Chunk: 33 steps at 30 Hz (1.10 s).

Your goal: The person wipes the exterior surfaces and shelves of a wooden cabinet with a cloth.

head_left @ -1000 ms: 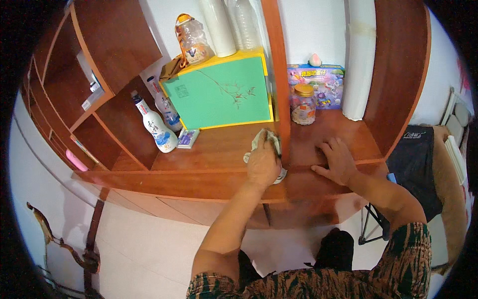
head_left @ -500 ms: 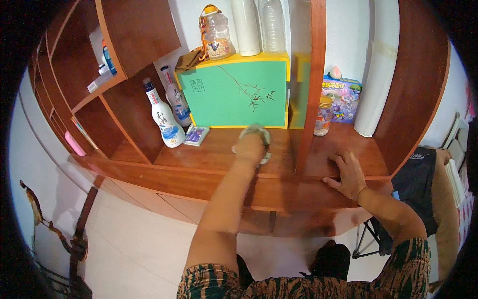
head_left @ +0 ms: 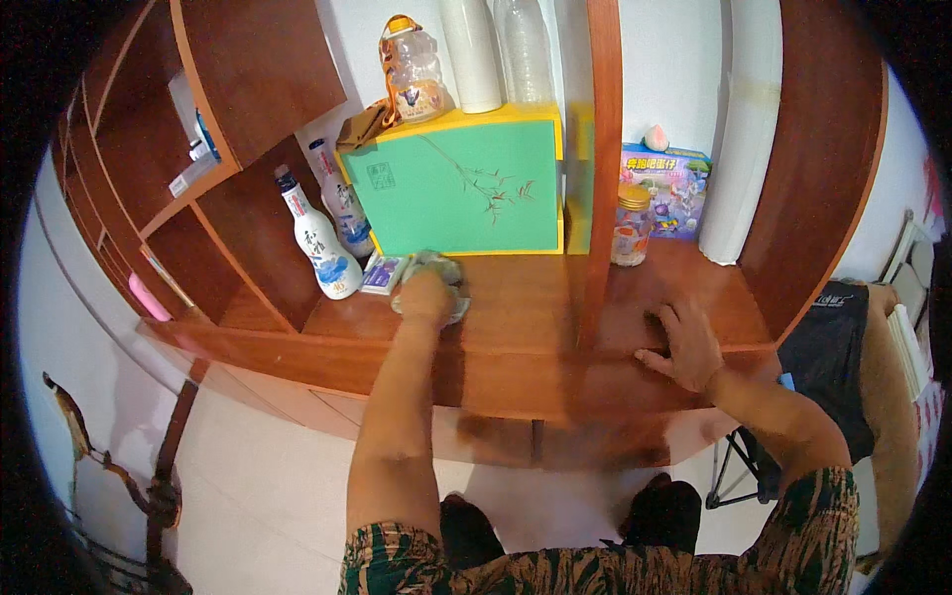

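My left hand (head_left: 423, 296) is closed on a greyish cloth (head_left: 455, 300), pressed onto the wooden shelf (head_left: 521, 307) in front of a green box (head_left: 456, 193) with yellow edges. Just left of the cloth lies a small purple-and-white packet (head_left: 380, 276), close to a white bottle (head_left: 324, 248) with a blue design and a dark cap. A similar bottle (head_left: 342, 203) stands behind it. My right hand (head_left: 686, 347) rests on the shelf right of the upright divider (head_left: 598, 178), fingers apart and holding nothing.
On the green box stand a clear jug (head_left: 414, 74) with an orange lid, a white cylinder (head_left: 470, 59) and a clear plastic bottle (head_left: 525, 55). Behind the divider are a yellow-lidded jar (head_left: 632, 226), a colourful box (head_left: 679, 193) and a long white roll (head_left: 741, 139). A dark folding chair (head_left: 828, 362) stands at right.
My left hand has slid the cloth leftward along the shelf, up to the small packet. My right hand stays in nearly the same place. The view has shifted slightly.
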Available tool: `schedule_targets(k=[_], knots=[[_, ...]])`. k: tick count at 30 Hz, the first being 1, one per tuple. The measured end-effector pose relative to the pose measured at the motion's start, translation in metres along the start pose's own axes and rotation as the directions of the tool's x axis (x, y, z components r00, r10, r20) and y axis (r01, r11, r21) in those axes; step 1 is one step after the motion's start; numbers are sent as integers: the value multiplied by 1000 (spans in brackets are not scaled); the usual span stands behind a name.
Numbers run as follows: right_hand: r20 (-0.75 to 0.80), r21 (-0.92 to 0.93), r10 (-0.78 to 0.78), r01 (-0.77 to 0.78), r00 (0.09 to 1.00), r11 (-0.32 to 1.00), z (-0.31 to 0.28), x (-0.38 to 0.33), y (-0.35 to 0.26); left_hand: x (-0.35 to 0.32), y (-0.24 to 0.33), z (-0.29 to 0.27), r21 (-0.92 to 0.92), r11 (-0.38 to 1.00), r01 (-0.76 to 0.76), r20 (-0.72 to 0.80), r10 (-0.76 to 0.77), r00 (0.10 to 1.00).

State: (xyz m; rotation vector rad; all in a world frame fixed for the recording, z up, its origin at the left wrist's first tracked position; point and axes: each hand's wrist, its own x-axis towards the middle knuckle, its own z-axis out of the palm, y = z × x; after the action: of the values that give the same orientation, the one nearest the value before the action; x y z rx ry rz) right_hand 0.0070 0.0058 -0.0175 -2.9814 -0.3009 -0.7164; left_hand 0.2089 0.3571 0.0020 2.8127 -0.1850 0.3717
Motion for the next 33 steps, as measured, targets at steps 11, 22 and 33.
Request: schedule_targets(k=[11,22,33], knots=[[24,51,10,-11,1000,999,-7,4,-6,-36,115,58,-167,854,-493,-137,475,869],[-3,78,19,-19,1000,997,-7,0,-1,-112,5,-19,-139,890,-434,-263,389,883],[-33,57,9,-7,999,998,-9,1,-4,-80,-136,-55,28,981,192,-97,-189,977]])
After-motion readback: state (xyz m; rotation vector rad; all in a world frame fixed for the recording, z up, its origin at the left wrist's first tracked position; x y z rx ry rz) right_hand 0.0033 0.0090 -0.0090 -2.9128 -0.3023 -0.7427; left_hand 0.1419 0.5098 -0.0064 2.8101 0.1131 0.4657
